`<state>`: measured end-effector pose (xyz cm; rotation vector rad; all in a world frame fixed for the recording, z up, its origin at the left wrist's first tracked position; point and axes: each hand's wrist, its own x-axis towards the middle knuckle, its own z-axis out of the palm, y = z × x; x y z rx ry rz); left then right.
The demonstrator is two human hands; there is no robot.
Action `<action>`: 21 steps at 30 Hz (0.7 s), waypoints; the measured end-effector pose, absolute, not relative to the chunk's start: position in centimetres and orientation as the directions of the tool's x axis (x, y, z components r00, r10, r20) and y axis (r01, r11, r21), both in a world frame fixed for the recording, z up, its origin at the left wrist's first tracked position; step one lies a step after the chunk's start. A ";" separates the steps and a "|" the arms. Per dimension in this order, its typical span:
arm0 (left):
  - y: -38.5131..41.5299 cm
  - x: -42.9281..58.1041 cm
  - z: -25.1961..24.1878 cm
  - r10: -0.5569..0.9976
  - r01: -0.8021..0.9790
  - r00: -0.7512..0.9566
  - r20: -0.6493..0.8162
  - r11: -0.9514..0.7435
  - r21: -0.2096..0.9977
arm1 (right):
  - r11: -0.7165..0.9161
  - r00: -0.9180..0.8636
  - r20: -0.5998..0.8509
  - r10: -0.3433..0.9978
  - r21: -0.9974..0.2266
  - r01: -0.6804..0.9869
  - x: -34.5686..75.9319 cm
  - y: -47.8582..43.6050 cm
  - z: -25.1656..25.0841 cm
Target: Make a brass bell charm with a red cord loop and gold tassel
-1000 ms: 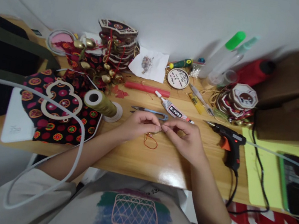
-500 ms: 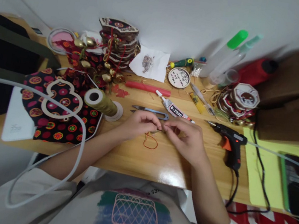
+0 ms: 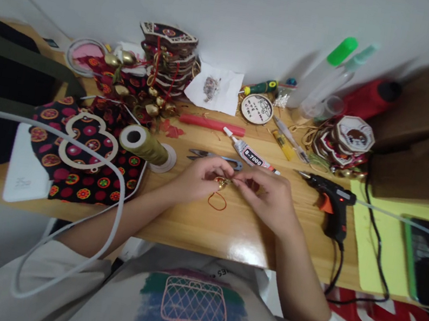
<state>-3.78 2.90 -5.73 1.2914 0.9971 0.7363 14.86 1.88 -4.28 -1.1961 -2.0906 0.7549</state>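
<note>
My left hand point(image 3: 200, 178) and my right hand point(image 3: 267, 195) meet at the middle of the wooden table point(image 3: 195, 228). Between their fingertips they pinch a small gold bell point(image 3: 221, 183). A loop of red cord point(image 3: 217, 201) hangs from the bell and lies on the table just below it. Both hands have their fingers closed on the bell and cord. Thread snips point(image 3: 215, 157) lie right behind my left hand, and a tube of B-7000 glue point(image 3: 249, 155) lies behind my right hand.
A black glue gun point(image 3: 328, 202) with its cord rests to the right, beside a yellow mat point(image 3: 372, 252) and a phone point(image 3: 425, 261). To the left are a gold thread spool point(image 3: 143, 145), patterned fabric point(image 3: 81, 171) with a wooden cutout, and stacked ornaments point(image 3: 167, 62). A white cable point(image 3: 76, 225) loops at the front left.
The bell between my fingertips has come more into view and the red loop has shifted slightly. Both hands stay at the same spot.
</note>
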 end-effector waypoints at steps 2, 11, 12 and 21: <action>2.8 -3.8 -5.9 0.894 0.167 0.441 -0.080 0.006 0.986 | 0.444 -0.440 0.208 0.873 -0.713 0.543 14.9 1.9 -4.2; 2.0 -3.7 -5.8 0.828 0.398 0.557 0.061 -0.331 0.856 | 0.420 -0.434 0.138 0.890 -0.617 0.665 15.0 0.3 -3.7; 1.9 -3.6 -5.8 0.826 0.401 0.560 0.062 -0.336 0.852 | 0.393 -0.409 0.123 0.904 -0.612 0.687 14.9 -0.2 -3.8; 1.3 -3.3 -5.6 0.784 0.491 0.620 0.015 -0.403 0.772 | 0.268 -0.211 0.165 0.963 -0.587 0.764 14.5 -3.6 -6.6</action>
